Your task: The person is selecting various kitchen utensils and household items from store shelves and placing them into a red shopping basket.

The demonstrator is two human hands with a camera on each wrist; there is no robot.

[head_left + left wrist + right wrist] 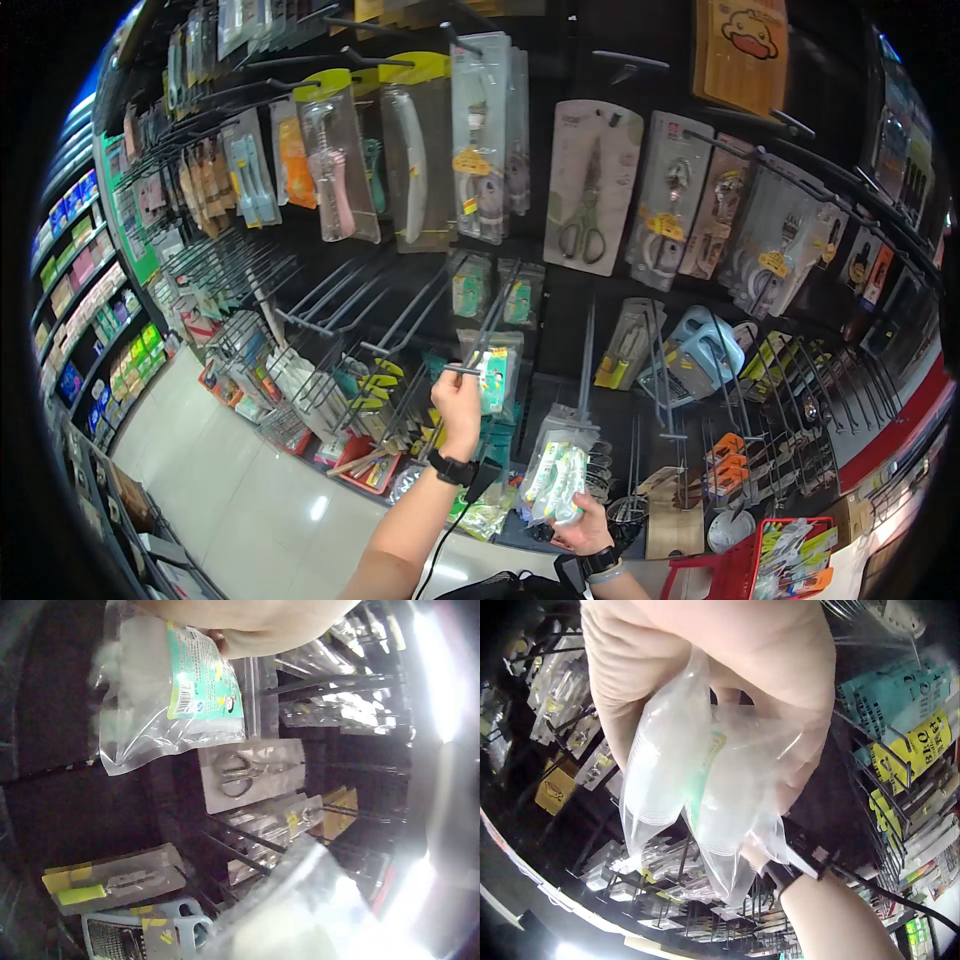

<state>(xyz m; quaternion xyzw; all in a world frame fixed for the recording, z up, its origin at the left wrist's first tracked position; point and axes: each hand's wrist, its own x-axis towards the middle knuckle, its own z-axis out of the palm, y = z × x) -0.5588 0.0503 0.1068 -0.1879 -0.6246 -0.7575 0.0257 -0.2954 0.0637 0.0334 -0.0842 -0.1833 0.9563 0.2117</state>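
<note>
My left hand (458, 405) is raised at the front end of a hanging rod, its fingers pinching the edge of a clear plastic bag (499, 378) with a green label. In the left wrist view, the bag (172, 694) lies right under the hand, a fingertip at its label. Lower and to the right, my right hand (582, 525) grips clear bags (556, 478) with green and white labels. Seen from the right wrist, these bags (724, 791) hold pale, ribbed, stacked pieces; the fingers behind them are partly hidden.
Two similar green-labelled packs (469, 292) hang farther back. Many bare rods (350, 295) jut out from the dark wall. Packaged scissors (592, 190) and a blue grater (705, 345) hang to the right. A red basket (795, 560) with packs stands low at right.
</note>
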